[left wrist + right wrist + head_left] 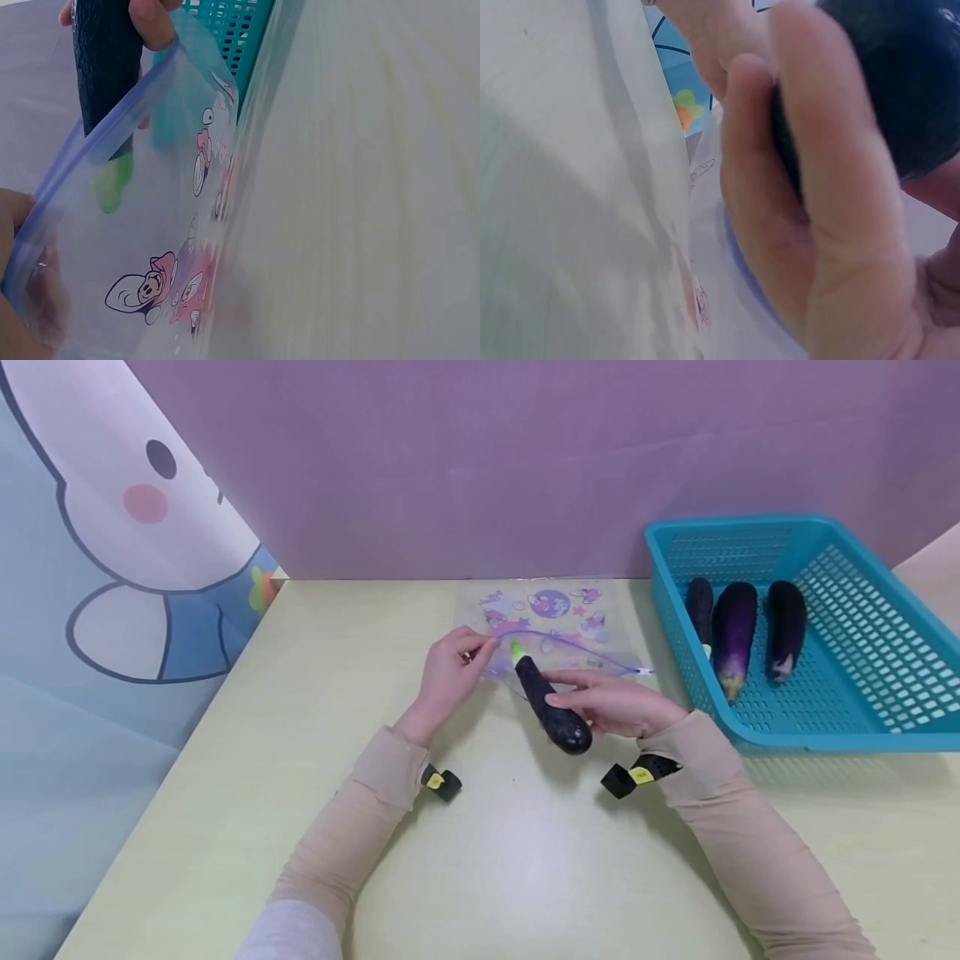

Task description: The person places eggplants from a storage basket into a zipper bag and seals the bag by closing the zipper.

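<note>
My right hand (611, 702) grips a dark eggplant (553, 710) around its body, the round end toward me. Its green stem end points away and sits inside the mouth of a clear zip bag (551, 610) with a purple zipper edge and cartoon prints. In the left wrist view the stem end of the eggplant (109, 75) shows through the clear plastic, below the zipper line. With thumb and fingers, my left hand (453, 668) pinches the left end of the bag's mouth, holding it apart. The right wrist view shows fingers (840, 150) wrapped along the eggplant.
A teal plastic basket (847, 739) stands on the right of the pale table (480, 860), with three eggplants (737, 627) along its left side. A purple backdrop (450, 468) rises behind the table. A cartoon-print cloth (112, 718) hangs at the left.
</note>
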Motion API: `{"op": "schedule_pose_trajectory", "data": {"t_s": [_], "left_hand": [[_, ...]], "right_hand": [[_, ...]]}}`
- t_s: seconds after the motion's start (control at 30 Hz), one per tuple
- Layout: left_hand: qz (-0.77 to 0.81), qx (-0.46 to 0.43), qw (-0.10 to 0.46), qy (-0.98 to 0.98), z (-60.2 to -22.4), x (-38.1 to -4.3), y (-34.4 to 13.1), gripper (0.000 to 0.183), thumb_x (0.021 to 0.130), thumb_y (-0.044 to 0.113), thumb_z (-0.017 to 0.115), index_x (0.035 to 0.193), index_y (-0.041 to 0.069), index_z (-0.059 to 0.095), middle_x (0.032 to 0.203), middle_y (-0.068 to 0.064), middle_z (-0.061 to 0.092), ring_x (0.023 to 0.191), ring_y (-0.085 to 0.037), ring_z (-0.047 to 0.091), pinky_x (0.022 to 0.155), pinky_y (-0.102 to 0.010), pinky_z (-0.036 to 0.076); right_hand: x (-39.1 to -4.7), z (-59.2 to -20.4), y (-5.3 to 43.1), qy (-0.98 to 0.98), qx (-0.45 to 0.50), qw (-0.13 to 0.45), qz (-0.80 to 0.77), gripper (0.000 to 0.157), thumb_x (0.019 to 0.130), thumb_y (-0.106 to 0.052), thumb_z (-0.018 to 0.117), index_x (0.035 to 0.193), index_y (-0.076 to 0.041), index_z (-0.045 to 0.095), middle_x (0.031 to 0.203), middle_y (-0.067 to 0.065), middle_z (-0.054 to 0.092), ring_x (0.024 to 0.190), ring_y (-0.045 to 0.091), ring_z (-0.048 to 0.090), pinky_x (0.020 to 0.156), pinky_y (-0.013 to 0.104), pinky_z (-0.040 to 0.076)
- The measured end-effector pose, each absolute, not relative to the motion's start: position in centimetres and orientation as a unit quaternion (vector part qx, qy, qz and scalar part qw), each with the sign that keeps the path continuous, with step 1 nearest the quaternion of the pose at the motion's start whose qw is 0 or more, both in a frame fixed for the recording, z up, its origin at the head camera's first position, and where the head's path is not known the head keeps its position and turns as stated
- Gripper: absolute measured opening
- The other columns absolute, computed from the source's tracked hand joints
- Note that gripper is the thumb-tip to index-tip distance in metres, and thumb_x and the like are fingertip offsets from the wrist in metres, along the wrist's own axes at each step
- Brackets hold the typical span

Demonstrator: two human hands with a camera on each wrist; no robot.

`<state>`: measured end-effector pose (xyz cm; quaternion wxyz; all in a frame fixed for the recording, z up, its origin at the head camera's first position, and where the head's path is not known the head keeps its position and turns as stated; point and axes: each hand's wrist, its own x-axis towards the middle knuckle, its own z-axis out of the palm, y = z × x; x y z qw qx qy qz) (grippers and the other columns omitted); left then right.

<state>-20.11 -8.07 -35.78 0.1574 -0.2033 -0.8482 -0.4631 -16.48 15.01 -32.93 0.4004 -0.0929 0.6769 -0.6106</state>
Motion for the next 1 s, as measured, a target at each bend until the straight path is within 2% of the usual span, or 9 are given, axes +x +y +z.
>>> {"op": "schedule_pose_trajectory", "data": {"t_s": [0.27,0.47,0.67,0.8,1.0], "left_hand": [[-0.466,-0.240,0.162,-0.836,-35.8,-20.1,-7.8,0.018,0.091,0.011,0.062,0.094,-0.003,0.073,0.083,-0.013,0.064,0.065,-0.015,0.049,0.059,-0.019,0.040],[-0.460,-0.259,0.168,-0.832,-36.1,-20.1,-7.8,0.016,0.090,0.009,0.063,0.092,-0.003,0.073,0.081,-0.012,0.064,0.064,-0.014,0.048,0.059,-0.019,0.039],[-0.454,-0.268,0.172,-0.832,-36.5,-19.9,-7.7,0.015,0.090,0.008,0.063,0.092,-0.003,0.073,0.079,-0.012,0.064,0.064,-0.015,0.048,0.058,-0.019,0.038],[-0.453,-0.272,0.174,-0.831,-36.5,-19.9,-7.7,0.015,0.090,0.009,0.063,0.092,-0.003,0.073,0.080,-0.012,0.065,0.064,-0.014,0.048,0.058,-0.019,0.039],[-0.462,-0.272,0.170,-0.827,-36.4,-20.0,-7.7,0.015,0.090,0.009,0.063,0.092,-0.003,0.073,0.081,-0.012,0.065,0.065,-0.014,0.049,0.058,-0.019,0.039]], "right_hand": [[-17.1,-33.8,14.6,0.653,-0.085,0.392,-0.643,0.058,0.102,-0.024,0.040,0.148,0.001,0.016,0.120,0.023,0.054,0.090,0.021,0.066,0.066,0.030,0.057],[-17.2,-34.2,13.9,0.621,-0.055,0.382,-0.682,0.055,0.103,-0.021,0.036,0.148,0.002,0.015,0.118,0.022,0.052,0.088,0.021,0.065,0.063,0.026,0.056],[-17.5,-34.6,13.2,0.597,-0.049,0.383,-0.703,0.054,0.104,-0.021,0.030,0.147,0.005,0.012,0.114,0.021,0.047,0.087,0.019,0.064,0.065,0.022,0.055],[-17.6,-34.8,12.8,0.597,-0.048,0.381,-0.704,0.054,0.104,-0.022,0.031,0.147,0.005,0.013,0.112,0.020,0.047,0.087,0.019,0.063,0.066,0.022,0.055],[-17.8,-34.8,12.4,0.582,-0.031,0.376,-0.720,0.054,0.104,-0.021,0.032,0.148,0.002,0.014,0.118,0.023,0.042,0.085,0.019,0.064,0.066,0.021,0.055]]}}
